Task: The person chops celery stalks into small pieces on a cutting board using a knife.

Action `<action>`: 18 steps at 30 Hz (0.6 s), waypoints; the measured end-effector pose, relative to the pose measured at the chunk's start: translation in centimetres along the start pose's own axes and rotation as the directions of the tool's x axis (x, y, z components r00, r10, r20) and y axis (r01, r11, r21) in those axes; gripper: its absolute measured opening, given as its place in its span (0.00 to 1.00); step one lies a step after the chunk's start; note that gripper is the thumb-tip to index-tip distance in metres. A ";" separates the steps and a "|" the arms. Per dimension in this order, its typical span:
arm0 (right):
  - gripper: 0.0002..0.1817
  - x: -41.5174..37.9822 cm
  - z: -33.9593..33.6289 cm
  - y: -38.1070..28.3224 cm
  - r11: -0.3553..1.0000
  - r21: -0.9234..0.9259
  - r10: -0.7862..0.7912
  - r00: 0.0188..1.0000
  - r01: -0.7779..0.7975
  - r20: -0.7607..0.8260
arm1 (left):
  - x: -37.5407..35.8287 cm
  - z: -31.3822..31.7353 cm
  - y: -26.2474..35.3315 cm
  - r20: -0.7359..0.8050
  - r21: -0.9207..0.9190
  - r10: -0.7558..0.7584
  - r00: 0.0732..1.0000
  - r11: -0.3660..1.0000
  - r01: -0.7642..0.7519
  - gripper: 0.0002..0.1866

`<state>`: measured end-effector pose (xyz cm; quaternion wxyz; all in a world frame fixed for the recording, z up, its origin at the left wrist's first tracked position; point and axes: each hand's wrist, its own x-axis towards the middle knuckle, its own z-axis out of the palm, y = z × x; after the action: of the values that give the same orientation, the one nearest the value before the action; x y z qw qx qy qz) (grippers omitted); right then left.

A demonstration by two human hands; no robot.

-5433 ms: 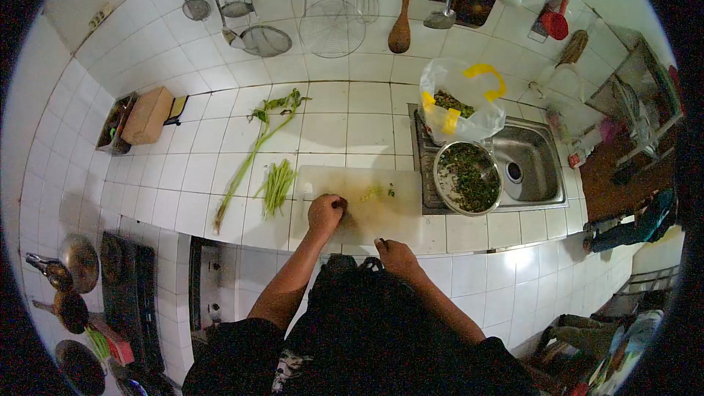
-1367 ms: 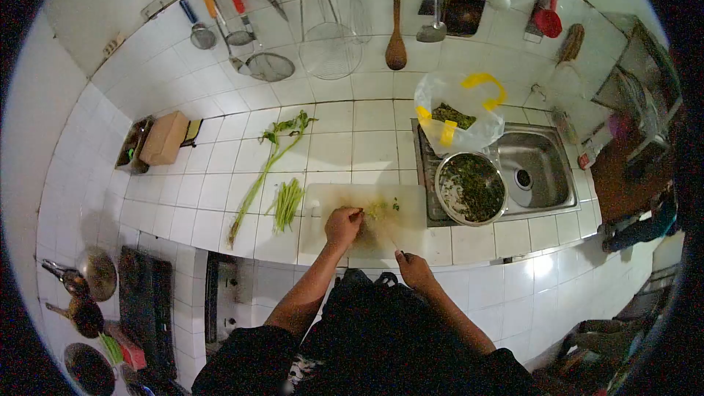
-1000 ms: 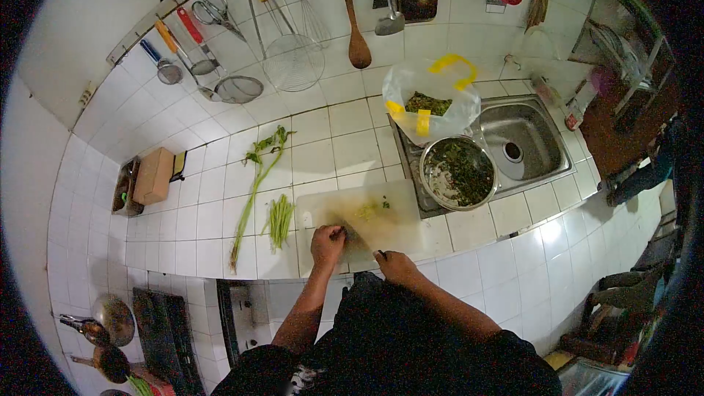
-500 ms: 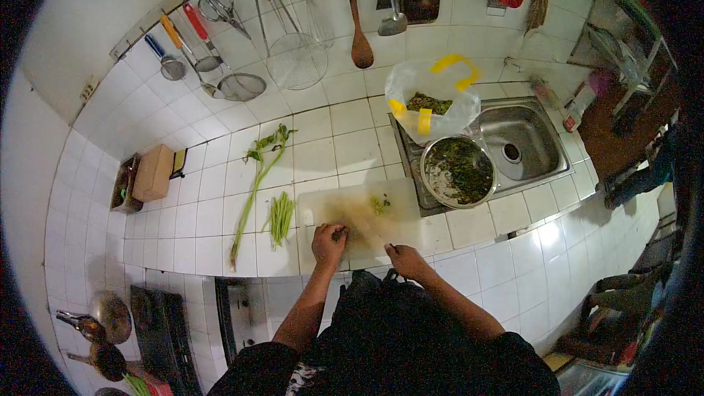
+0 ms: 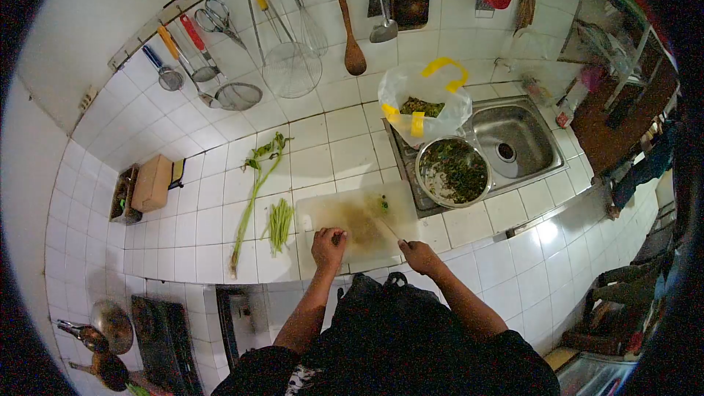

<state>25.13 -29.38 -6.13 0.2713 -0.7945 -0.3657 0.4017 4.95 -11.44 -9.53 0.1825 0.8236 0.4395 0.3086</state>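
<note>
My right hand (image 5: 422, 257) is wrapped round the handle of a knife (image 5: 387, 228). The pale, thin blade slants up and left across a translucent white cutting board (image 5: 315, 210), whose middle is stained brown. My left hand (image 5: 328, 249) rests on the board's lower left part with curled fingers. A small dark bit shows between thumb and fingers, too small to name. A little heap of chopped greens (image 5: 383, 204) lies near the board's upper right, beyond the blade tip. Left of the board are a bundle of cut green stalks (image 5: 279, 226) and a long leafy stalk (image 5: 254, 198).
A metal bowl of chopped greens (image 5: 418, 176) stands by the sink (image 5: 524, 150). Behind it is a plastic bag (image 5: 458, 106) with greens inside. A cardboard box (image 5: 155, 182) sits at the far left. Utensils, including a wooden spoon (image 5: 355, 57), hang on the wall. Another person's legs (image 5: 638, 172) show at right.
My right hand and the knife have moved right, and the blade has swung away from my left hand. The chopped greens look more tightly heaped. My left hand stays nearly in place.
</note>
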 end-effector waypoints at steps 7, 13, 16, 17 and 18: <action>0.36 -0.2 1.3 -0.6 0.998 -0.034 -0.057 0.998 0.058 0.023 | -0.3 0.5 -0.9 0.061 0.009 -0.046 0.997 0.999 0.045 0.11; 0.36 0.9 1.0 -0.2 0.989 -0.147 0.026 0.996 -0.013 0.085 | 1.1 1.0 -0.2 0.009 0.056 0.037 0.999 0.998 -0.037 0.09; 0.35 0.3 -0.1 -0.6 0.996 -0.083 -0.025 1.000 0.024 -0.004 | 3.4 2.6 1.4 0.107 0.070 0.063 0.992 0.995 -0.071 0.15; 0.35 0.0 -1.0 -1.0 0.994 -0.101 -0.041 0.996 0.032 -0.081 | 4.1 3.0 2.0 0.156 0.088 0.088 0.984 0.991 -0.102 0.18; 0.34 -0.1 -1.7 -1.2 0.992 -0.121 -0.058 0.986 0.040 -0.154 | 4.7 3.5 2.9 0.197 0.131 0.056 0.979 0.988 -0.083 0.20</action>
<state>26.08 -28.97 -4.37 0.2618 -0.8291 -0.3857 0.3086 11.04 -9.23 -8.84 0.1557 0.8751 0.4111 0.2023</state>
